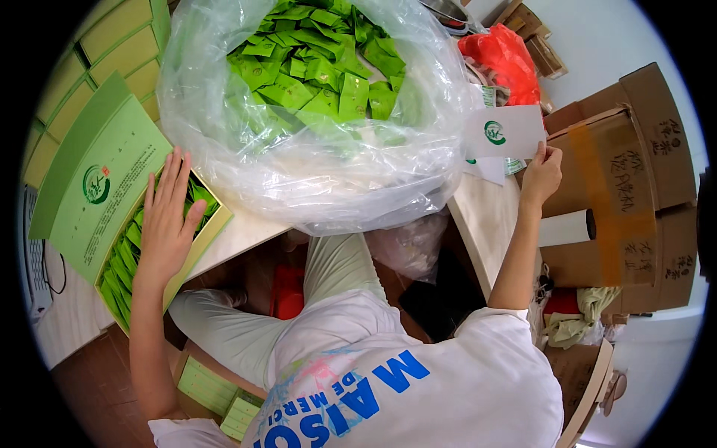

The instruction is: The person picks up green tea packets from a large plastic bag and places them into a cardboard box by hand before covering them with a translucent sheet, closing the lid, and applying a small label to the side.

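My left hand (166, 228) lies with its fingers stretched out over a light green gift box (217, 226), touching its inner side near the hinge of the raised lid (78, 213). Slim green packets (119, 280) stand packed in rows inside the box, partly hidden by that hand and forearm. Off to the right, my right hand (543, 173) pinches the lower right corner of a white card (519, 133) with a round green emblem. Between the hands, a large clear plastic bag (196, 142) sits wide-mouthed on the table, heaped with loose green packets (306, 82).
More white cards (489, 171) lie under the held one. Brown cartons (620, 187) stack up at the right, by a white roll (565, 229). A red plastic bag (506, 61) sits at the far right. Green boxes (119, 33) are piled far left; others (205, 384) lie low left.
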`<state>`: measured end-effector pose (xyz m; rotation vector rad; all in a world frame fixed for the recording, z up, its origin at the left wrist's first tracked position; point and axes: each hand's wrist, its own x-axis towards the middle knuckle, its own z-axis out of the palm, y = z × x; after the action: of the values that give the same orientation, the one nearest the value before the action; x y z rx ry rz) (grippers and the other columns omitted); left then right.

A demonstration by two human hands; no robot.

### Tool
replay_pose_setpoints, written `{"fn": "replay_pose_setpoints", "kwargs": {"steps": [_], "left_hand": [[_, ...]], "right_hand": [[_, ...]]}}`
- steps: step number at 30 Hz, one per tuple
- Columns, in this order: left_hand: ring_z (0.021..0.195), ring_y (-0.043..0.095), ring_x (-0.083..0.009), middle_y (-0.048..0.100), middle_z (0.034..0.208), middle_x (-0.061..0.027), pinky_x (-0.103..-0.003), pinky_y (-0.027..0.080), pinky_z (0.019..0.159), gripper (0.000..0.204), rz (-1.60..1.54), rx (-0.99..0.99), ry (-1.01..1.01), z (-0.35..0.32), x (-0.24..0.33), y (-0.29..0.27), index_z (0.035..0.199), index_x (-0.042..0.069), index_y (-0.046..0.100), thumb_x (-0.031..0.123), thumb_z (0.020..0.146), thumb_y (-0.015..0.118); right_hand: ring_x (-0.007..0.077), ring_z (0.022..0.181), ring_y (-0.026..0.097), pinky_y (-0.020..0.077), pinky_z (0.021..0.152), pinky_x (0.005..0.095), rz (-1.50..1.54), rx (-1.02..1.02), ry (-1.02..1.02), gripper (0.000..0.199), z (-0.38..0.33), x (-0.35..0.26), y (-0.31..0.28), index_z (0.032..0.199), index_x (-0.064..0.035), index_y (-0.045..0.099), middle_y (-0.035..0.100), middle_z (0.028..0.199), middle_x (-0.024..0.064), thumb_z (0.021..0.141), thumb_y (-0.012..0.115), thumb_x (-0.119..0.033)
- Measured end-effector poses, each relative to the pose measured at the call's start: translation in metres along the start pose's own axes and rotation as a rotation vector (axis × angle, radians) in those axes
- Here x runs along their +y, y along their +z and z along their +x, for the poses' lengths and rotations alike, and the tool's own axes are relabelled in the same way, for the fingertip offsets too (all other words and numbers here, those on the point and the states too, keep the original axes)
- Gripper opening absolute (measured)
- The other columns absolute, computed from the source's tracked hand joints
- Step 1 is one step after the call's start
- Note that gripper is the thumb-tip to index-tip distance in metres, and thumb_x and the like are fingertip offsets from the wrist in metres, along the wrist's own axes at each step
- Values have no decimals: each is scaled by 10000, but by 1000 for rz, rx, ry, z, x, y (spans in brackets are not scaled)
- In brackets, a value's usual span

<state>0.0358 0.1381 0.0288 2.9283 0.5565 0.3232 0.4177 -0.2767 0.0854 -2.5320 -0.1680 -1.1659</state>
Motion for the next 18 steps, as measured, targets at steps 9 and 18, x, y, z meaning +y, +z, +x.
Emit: {"fn": "replay_pose_setpoints", "kwargs": {"steps": [9, 18], "left_hand": [[1405, 192, -255, 227, 1517, -104, -415, 89, 1154, 553, -23, 27, -23, -2, 0, 1, 1450, 98, 275, 330, 960, 380], [1405, 190, -258, 219, 1520, -103, -417, 90, 1153, 559, -15, 12, -20, -7, 0, 2, 1453, 99, 266, 331, 958, 384]], "right_hand": [[398, 860, 623, 471, 746, 481, -236, -324, 97, 260, -11, 65, 46, 950, -45, 572, 659, 908, 200, 932, 492, -292], [344, 835, 638, 511, 739, 425, -462, -211, -57, 266, -12, 76, 49, 899, -65, 650, 654, 1051, 109, 936, 460, -247]]}}
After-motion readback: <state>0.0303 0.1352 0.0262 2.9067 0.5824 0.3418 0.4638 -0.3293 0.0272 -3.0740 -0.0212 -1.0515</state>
